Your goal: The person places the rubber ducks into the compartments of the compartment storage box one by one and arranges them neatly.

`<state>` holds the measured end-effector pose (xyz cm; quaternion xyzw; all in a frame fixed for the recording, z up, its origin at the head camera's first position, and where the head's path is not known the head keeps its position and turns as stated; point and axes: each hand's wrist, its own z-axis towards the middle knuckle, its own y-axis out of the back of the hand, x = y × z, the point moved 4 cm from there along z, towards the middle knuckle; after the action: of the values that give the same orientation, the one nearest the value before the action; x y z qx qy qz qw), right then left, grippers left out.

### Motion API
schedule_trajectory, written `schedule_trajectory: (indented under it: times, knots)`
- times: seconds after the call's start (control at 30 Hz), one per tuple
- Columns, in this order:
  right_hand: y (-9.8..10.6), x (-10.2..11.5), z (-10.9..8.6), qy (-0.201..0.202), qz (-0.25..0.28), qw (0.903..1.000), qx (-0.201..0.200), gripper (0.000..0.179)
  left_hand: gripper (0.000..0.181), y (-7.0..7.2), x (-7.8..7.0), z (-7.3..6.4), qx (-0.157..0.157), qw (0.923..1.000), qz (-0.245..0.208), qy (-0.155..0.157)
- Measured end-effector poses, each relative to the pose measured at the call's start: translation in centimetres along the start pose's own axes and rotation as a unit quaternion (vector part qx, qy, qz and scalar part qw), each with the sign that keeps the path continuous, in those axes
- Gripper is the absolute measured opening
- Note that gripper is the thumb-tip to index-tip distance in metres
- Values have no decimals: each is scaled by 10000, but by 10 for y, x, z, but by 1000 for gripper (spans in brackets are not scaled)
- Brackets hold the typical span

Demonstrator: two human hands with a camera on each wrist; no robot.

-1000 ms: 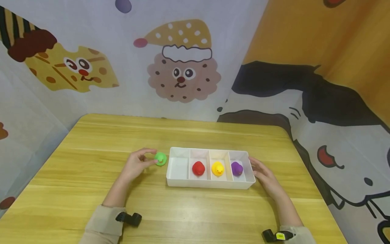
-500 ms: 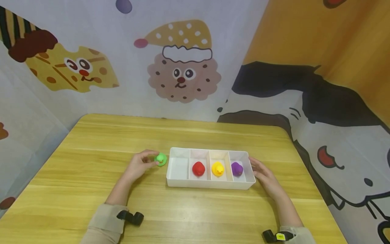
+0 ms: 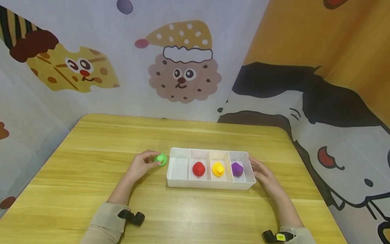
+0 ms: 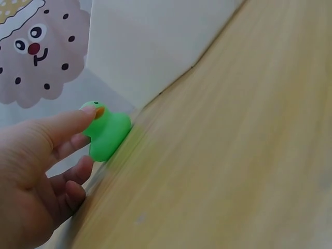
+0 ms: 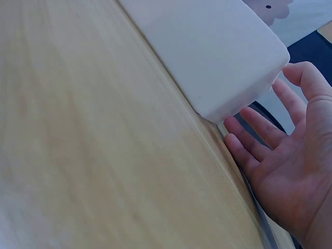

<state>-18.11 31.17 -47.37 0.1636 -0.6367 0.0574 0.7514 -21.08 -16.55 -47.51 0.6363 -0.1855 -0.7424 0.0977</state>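
My left hand [image 3: 141, 165] pinches a small green rubber duck [image 4: 110, 136] by its head, the thumb close to its orange beak. The duck sits upright at the tabletop, just left of a white divided box [image 3: 210, 184]. My right hand [image 3: 264, 174] is at the box's right end, its fingers loosely spread and the fingertips right at the end wall, as the right wrist view shows. Inside the box, from left, come a bare compartment, then a red duck [image 3: 198, 168], a yellow duck [image 3: 218, 169] and a purple duck [image 3: 237, 169], one to each compartment.
A wood-grain table [image 3: 195, 213] carries the box and both forearms. Behind it hangs a curtain [image 3: 122, 105] printed with cartoon figures, right up to the table's far edge. Each wrist wears a black strap with a camera.
My left hand has slid slightly right, bringing its thumb and finger in on the green duck's head. The box, the other ducks and my right hand stay put.
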Motion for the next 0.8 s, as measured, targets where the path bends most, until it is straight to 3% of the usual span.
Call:
schedule_trajectory:
  times: [0.8]
  knots:
    - [2, -2, 0, 56, -13, 10000, 20, 48, 30, 2, -4, -2, -51, 9998, -172, -103]
